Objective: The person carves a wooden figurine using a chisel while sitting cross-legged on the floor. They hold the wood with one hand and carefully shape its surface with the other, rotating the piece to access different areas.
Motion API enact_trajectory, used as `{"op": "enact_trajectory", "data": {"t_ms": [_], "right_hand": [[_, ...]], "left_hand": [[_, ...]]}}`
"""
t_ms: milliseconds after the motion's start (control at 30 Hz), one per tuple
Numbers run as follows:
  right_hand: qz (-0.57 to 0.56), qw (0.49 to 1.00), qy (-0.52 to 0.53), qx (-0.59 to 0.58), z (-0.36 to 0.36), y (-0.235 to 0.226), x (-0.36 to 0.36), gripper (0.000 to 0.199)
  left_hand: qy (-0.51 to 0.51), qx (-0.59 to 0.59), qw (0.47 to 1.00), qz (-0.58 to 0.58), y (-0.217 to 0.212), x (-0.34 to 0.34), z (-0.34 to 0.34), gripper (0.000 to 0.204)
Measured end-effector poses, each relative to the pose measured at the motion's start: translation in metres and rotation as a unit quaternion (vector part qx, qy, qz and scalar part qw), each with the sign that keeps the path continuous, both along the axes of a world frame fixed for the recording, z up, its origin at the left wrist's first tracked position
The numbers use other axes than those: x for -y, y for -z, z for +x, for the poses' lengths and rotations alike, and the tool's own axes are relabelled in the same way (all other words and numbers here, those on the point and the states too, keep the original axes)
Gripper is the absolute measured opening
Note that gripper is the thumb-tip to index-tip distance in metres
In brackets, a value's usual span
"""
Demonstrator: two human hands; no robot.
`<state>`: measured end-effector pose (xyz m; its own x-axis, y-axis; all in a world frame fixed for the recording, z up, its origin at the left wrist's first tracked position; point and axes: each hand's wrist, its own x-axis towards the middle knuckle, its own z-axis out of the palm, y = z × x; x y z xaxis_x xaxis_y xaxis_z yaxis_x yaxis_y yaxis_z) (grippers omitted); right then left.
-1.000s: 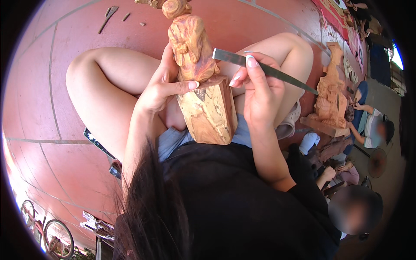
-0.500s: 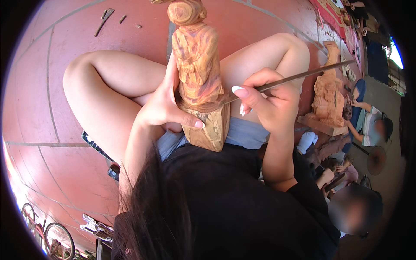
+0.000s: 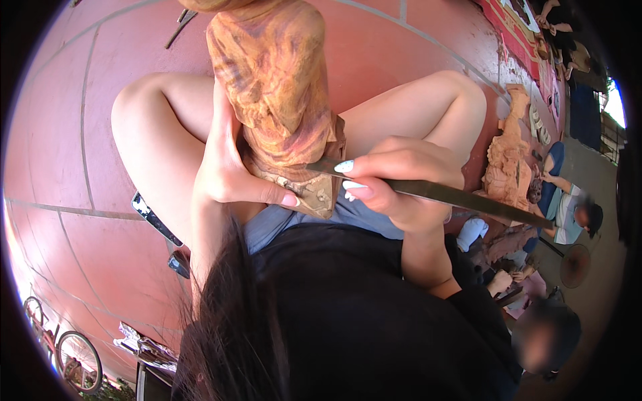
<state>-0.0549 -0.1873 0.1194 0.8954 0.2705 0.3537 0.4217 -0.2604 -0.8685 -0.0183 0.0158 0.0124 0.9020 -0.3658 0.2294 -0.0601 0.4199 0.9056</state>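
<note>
A carved wooden figure [image 3: 274,87] with folded drapery leans over my lap, its top cut off by the upper edge. Its angular, paler base [image 3: 311,194] points toward me. My left hand [image 3: 231,177] is closed around the lower left side, the thumb lying across the base. Between thumb and fingers, my right hand [image 3: 408,177] grips a long, flat, dark metal carving chisel [image 3: 478,202]. The chisel's tip meets the wood at the groove between drapery and base, and its other end sticks out to the right.
Red floor tiles [image 3: 53,134] surround my crossed legs. Another carved wooden sculpture [image 3: 506,160] stands at the right. Beyond it a person [image 3: 572,207] sits, with a second person [image 3: 548,337] lower right. Dark sticks [image 3: 179,28] lie at the upper left; a bicycle [image 3: 77,361] is at the lower left.
The figure has come closer and shifted left, its upper part tipping out of view. My right hand has turned, so the chisel's far end now slopes downward to the right.
</note>
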Motion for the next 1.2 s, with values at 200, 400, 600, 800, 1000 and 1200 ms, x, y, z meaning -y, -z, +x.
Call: {"op": "enact_trajectory", "data": {"t_ms": [200, 400, 600, 800, 1000, 1200], "right_hand": [[-0.067, 0.998, 0.001, 0.017, 0.001, -0.006, -0.013, 0.006], [-0.097, 0.991, 0.031, -0.085, 0.002, -0.029, -0.015, 0.008], [-0.09, 0.992, 0.019, -0.09, 0.007, -0.019, -0.014, 0.011], [-0.042, 0.989, 0.033, -0.135, 0.009, -0.013, -0.024, 0.013], [-0.024, 0.975, 0.076, -0.208, 0.015, -0.023, -0.021, 0.017], [0.129, 0.958, 0.191, -0.169, 0.019, -0.015, -0.003, 0.027]], "left_hand": [[0.008, -0.082, 0.996, -0.046, -0.012, 0.001, -0.002, 0.148], [0.041, -0.121, 0.991, -0.032, -0.022, -0.007, 0.001, 0.15], [0.041, -0.124, 0.99, -0.051, -0.018, -0.011, 0.002, 0.148], [0.053, -0.135, 0.987, -0.067, -0.015, -0.011, 0.003, 0.148], [0.063, -0.15, 0.984, -0.078, -0.006, -0.018, 0.008, 0.15], [0.021, -0.257, 0.938, -0.232, 0.005, -0.016, 0.007, 0.12]]}}
